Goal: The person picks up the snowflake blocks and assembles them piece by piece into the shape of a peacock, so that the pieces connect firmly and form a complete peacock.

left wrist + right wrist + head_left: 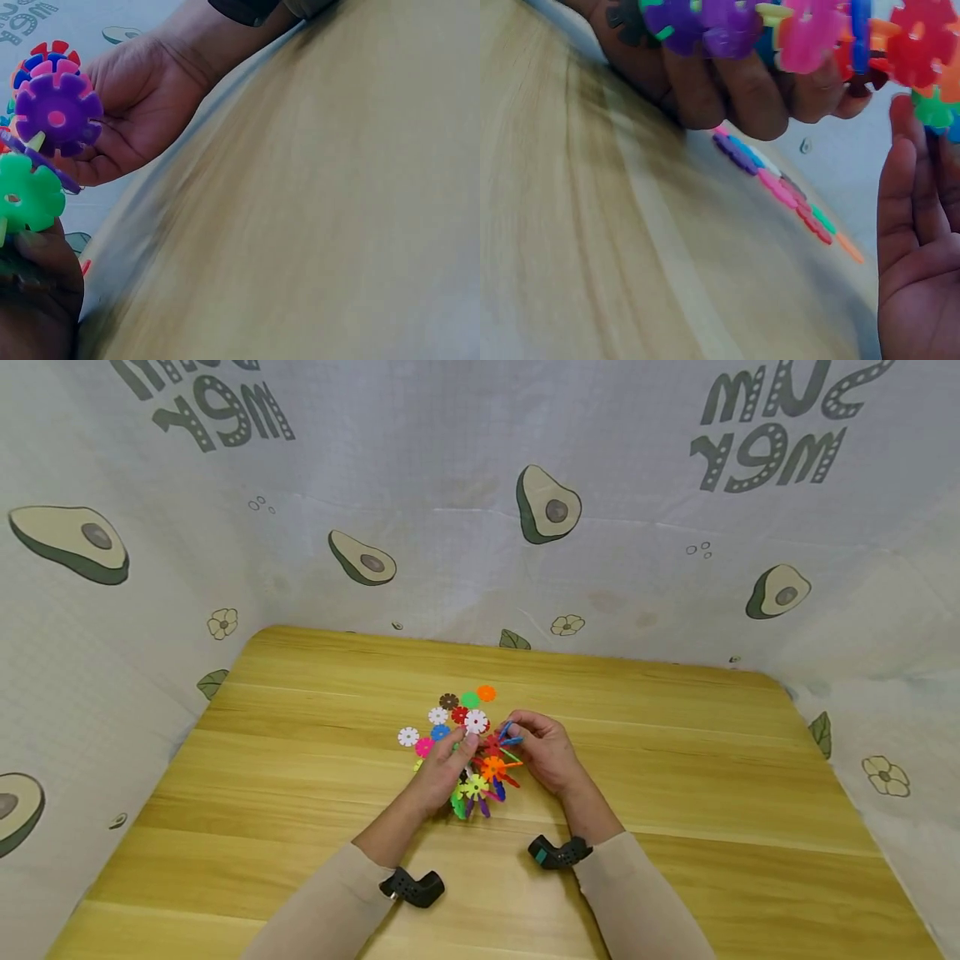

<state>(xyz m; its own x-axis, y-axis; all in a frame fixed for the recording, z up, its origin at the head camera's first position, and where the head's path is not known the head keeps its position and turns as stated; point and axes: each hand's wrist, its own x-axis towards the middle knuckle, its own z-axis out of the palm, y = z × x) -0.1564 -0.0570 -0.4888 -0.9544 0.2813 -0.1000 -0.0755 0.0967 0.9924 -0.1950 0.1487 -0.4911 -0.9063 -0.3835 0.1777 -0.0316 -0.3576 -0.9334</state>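
My left hand (441,774) grips a cluster of interlocked plastic snowflake discs (492,768) in orange, yellow, green, red, purple and other colours. The thumb lies near a white disc (476,721) at the top. On the cluster's right side, my right hand (551,756) pinches a blue disc (513,739) between thumb and fingers. In the left wrist view a purple disc (58,112) and a green disc (31,193) show on the near side. Curled left fingers (754,97) support the cluster from below in the right wrist view; its upper part is cut off there.
Loose snowflake discs lie flat on the wooden table (300,760) just beyond the left hand, among them a white disc (408,737), a brown disc (448,701) and an orange disc (487,693). A curtain (450,485) printed with avocados hangs behind the table.
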